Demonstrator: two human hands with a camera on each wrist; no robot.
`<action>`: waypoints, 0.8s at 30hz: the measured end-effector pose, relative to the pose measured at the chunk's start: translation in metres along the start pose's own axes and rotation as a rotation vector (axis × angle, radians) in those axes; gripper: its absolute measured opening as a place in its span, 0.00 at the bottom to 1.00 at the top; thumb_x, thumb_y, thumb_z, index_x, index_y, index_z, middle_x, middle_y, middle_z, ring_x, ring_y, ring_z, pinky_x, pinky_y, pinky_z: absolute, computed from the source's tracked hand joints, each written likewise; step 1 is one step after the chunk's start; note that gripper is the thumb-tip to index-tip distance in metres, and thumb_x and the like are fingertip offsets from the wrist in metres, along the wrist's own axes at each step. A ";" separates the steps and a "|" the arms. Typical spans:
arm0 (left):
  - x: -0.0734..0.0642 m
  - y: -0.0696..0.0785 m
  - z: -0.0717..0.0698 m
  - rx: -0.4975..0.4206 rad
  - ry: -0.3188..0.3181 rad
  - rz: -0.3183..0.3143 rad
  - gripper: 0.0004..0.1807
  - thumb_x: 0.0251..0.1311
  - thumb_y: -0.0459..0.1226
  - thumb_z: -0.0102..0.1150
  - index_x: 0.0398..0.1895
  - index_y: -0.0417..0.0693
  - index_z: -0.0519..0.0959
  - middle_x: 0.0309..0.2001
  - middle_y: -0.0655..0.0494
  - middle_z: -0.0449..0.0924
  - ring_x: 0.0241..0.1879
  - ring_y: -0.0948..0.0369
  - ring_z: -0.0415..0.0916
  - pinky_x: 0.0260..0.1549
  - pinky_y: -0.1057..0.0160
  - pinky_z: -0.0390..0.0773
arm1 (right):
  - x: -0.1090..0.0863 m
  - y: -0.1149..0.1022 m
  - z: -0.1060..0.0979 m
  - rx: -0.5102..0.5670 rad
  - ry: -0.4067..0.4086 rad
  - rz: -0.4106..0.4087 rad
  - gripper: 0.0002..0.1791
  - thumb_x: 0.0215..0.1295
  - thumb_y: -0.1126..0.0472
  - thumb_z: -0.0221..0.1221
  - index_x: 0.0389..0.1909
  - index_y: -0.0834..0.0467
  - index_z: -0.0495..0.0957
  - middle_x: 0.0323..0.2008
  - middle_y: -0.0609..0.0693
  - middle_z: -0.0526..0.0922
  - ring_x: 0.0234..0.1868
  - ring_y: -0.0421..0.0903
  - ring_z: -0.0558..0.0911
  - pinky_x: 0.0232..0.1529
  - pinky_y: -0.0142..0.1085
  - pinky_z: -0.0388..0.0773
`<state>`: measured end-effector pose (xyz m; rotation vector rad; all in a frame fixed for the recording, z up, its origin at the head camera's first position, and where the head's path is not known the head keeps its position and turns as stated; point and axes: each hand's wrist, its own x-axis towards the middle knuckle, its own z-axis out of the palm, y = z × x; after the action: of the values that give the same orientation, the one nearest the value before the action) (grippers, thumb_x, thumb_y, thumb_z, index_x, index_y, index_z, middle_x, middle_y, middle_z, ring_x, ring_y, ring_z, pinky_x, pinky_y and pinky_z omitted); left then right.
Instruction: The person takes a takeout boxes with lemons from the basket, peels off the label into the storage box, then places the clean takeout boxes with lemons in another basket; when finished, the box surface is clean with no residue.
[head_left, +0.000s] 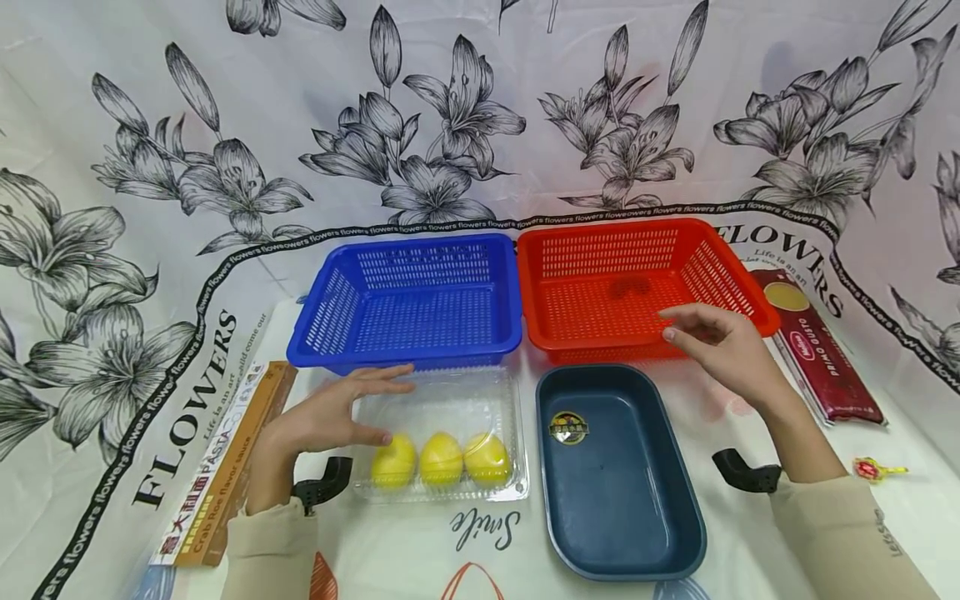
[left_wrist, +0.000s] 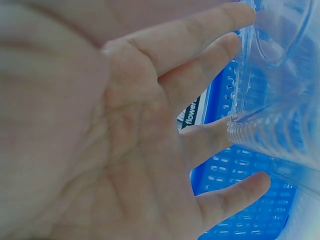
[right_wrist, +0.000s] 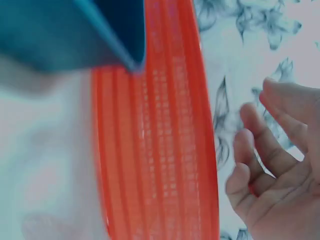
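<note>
A clear plastic box [head_left: 435, 392] lies in front of the blue basket [head_left: 517, 333], with three yellow lemons [head_left: 441, 458] in a row along its near side. My left hand [head_left: 318, 421] is at the box's left side, fingers spread and thumb by the leftmost lemon. In the left wrist view, its fingertips reach the edge of the clear box [left_wrist: 285, 125]. My right hand [head_left: 720, 350] hovers over the near right rim of the red basket [head_left: 763, 321]. Its fingers are loosely bent, with nothing between them in the right wrist view.
A dark blue rectangular tub [head_left: 615, 500] stands right of the clear box. Pasta packaging [head_left: 225, 467] lies at the left, and a dark red packet [head_left: 825, 358] at the right. Near my right sleeve is a small red and yellow item [head_left: 873, 469]. Flowered cloth [head_left: 450, 192] hangs behind the baskets.
</note>
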<state>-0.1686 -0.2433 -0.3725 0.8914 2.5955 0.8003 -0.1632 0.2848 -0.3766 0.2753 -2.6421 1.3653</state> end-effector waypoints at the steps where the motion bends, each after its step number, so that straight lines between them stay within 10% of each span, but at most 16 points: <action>1: 0.000 0.000 0.000 -0.001 0.000 0.003 0.37 0.54 0.39 0.76 0.70 0.52 0.75 0.79 0.54 0.61 0.78 0.39 0.53 0.68 0.29 0.62 | 0.000 0.004 -0.004 0.000 0.025 0.001 0.15 0.71 0.57 0.63 0.56 0.55 0.82 0.41 0.34 0.87 0.37 0.35 0.83 0.37 0.24 0.77; 8: 0.000 -0.001 0.001 -0.005 0.000 0.009 0.37 0.54 0.38 0.75 0.70 0.51 0.75 0.79 0.54 0.61 0.78 0.39 0.52 0.67 0.28 0.62 | 0.003 0.024 -0.026 -0.111 0.203 0.109 0.19 0.70 0.52 0.64 0.57 0.55 0.82 0.38 0.23 0.78 0.40 0.35 0.74 0.31 0.26 0.72; 12: 0.000 -0.001 0.000 -0.003 0.002 0.011 0.37 0.54 0.38 0.75 0.70 0.52 0.75 0.79 0.54 0.60 0.78 0.39 0.52 0.67 0.28 0.61 | 0.007 0.037 -0.032 -0.165 0.252 0.121 0.22 0.71 0.51 0.62 0.61 0.57 0.79 0.52 0.43 0.81 0.58 0.42 0.69 0.55 0.43 0.73; 16: 0.000 -0.002 0.000 -0.009 0.011 0.022 0.36 0.55 0.38 0.75 0.69 0.51 0.76 0.79 0.52 0.61 0.78 0.39 0.54 0.67 0.29 0.63 | 0.009 0.050 -0.034 -0.210 0.296 0.097 0.24 0.71 0.55 0.61 0.63 0.61 0.78 0.65 0.68 0.72 0.69 0.65 0.57 0.61 0.71 0.47; 24: -0.002 -0.007 -0.001 -0.055 0.022 0.036 0.33 0.58 0.39 0.73 0.69 0.49 0.76 0.78 0.49 0.62 0.77 0.39 0.55 0.68 0.30 0.63 | 0.011 0.066 -0.038 -0.279 0.267 0.166 0.32 0.71 0.49 0.59 0.71 0.60 0.70 0.77 0.67 0.58 0.74 0.76 0.45 0.58 0.77 0.38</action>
<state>-0.1703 -0.2494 -0.3757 0.9216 2.5694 0.8919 -0.1876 0.3525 -0.4044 -0.1531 -2.6252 0.9736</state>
